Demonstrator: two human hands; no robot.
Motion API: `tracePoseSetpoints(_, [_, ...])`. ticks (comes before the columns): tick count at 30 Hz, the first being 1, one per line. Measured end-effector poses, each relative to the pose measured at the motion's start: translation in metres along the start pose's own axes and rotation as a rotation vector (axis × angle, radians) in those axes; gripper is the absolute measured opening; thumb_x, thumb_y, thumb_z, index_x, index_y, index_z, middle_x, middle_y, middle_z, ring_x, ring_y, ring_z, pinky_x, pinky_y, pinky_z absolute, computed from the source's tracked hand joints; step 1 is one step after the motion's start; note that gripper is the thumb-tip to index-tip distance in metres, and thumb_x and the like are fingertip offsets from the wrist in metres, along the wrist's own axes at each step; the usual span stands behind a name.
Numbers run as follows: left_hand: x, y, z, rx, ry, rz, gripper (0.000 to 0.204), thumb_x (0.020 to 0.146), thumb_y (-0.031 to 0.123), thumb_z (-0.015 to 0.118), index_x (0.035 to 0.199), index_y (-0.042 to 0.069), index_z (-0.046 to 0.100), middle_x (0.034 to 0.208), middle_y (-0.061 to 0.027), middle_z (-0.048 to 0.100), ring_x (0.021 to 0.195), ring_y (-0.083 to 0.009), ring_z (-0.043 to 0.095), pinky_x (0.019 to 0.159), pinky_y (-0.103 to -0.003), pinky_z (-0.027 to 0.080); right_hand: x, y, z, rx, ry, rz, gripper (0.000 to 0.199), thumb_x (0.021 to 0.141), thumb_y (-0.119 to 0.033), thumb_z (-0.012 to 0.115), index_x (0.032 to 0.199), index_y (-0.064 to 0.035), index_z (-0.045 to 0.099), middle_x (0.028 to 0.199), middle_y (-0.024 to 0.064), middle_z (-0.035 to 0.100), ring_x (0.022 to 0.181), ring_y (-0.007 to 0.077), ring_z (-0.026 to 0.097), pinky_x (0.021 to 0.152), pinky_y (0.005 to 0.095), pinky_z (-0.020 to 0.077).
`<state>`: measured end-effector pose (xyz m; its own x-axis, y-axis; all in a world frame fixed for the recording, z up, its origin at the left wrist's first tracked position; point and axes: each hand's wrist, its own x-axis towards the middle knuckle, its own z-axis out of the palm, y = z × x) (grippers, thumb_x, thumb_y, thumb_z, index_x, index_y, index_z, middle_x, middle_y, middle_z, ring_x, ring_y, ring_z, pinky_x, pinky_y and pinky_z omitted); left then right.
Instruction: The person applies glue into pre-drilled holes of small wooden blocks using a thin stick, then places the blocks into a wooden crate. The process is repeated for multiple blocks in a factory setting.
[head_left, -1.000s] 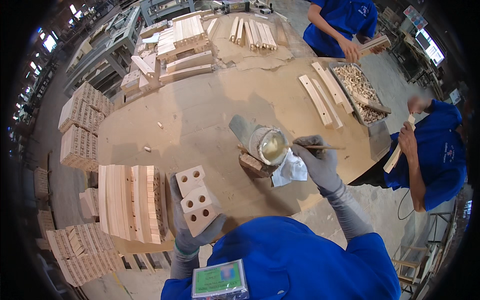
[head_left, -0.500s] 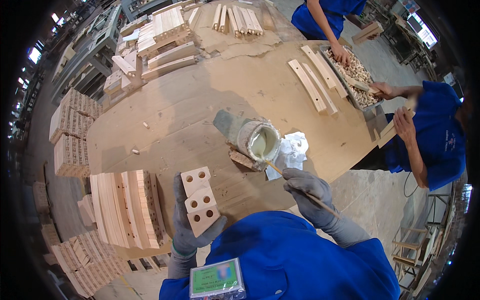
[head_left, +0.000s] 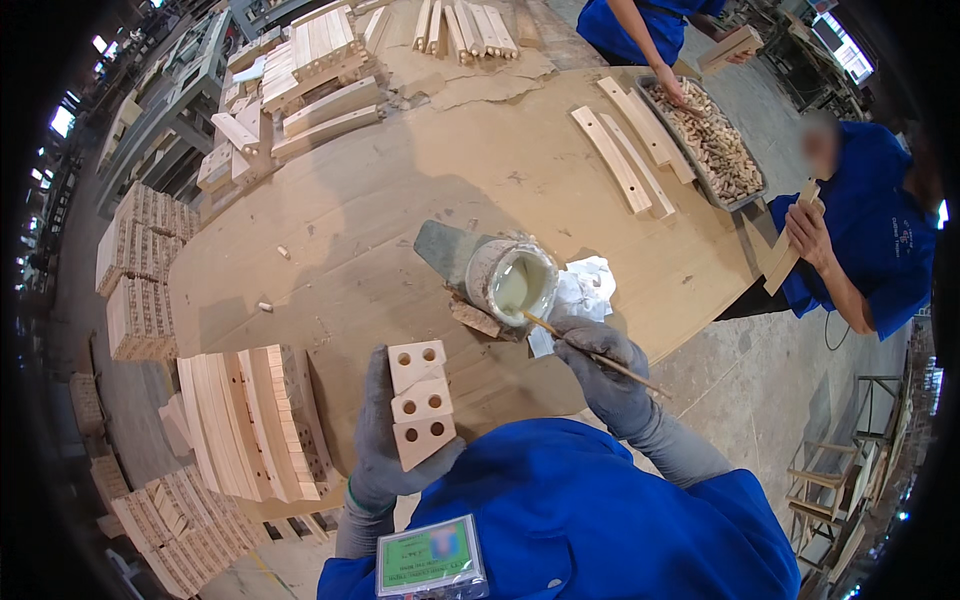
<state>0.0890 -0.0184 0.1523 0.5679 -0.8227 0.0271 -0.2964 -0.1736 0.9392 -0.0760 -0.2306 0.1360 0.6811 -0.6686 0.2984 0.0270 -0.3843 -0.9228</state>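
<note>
With fingers wrapped around them, your left hand (head_left: 383,466) holds three drilled wooden pieces (head_left: 420,388) left of the pot (head_left: 484,272), probably stiff, best gripped by their outer sides, while your right hand (head_left: 612,393) pinches a likely light stick (head_left: 625,372).

At the upper right, a worker (head_left: 625,38) is cut off by the frame's edge; below, the face (head_left: 821,150) of a second worker (head_left: 868,205) is blurred. At lower centre-left, the left hand (head_left: 381,465) is partly hidden by wooden blocks (head_left: 421,386).
</note>
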Motion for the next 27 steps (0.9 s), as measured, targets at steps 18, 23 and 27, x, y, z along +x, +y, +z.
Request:
tracePoseSetpoints(18, [0.018, 0.002, 0.022, -0.039, -0.141, 0.188, 0.104, 0.057, 0.016, 0.077, 0.142, -0.007, 0.022, 0.130, -0.0251, 0.045, 0.117, -0.0384, 0.052, 0.095, -0.039, 0.044, 0.091, -0.116, -0.029, 0.324, -0.241, 0.356, 0.017, 0.082, -0.009, 0.070, 0.090, 0.0008, 0.059, 0.079, 0.0074, 0.065, 0.072, 0.0096, 0.063, 0.063, 0.0200, 0.0498])
tracePoseSetpoints(23, [0.013, 0.009, 0.022, -0.001, -0.160, 0.172, 0.110, 0.056, 0.008, 0.079, 0.144, -0.008, 0.015, 0.140, -0.0203, 0.040, 0.128, -0.0279, 0.043, 0.105, -0.037, 0.034, 0.101, -0.124, -0.017, 0.165, -0.382, 0.365, 0.018, 0.083, -0.012, 0.070, 0.091, 0.0018, 0.062, 0.078, 0.0063, 0.066, 0.069, 0.0092, 0.062, 0.061, 0.0212, 0.0494])
tracePoseSetpoints(27, [0.010, 0.010, 0.024, 0.018, -0.148, 0.177, 0.111, 0.055, 0.010, 0.079, 0.144, -0.008, 0.015, 0.141, -0.0215, 0.038, 0.129, -0.0302, 0.042, 0.106, -0.037, 0.033, 0.100, -0.119, -0.006, 0.062, -0.476, 0.261, 0.018, 0.083, -0.015, 0.069, 0.090, 0.0007, 0.063, 0.074, 0.0067, 0.066, 0.066, 0.0103, 0.062, 0.060, 0.0231, 0.0489])
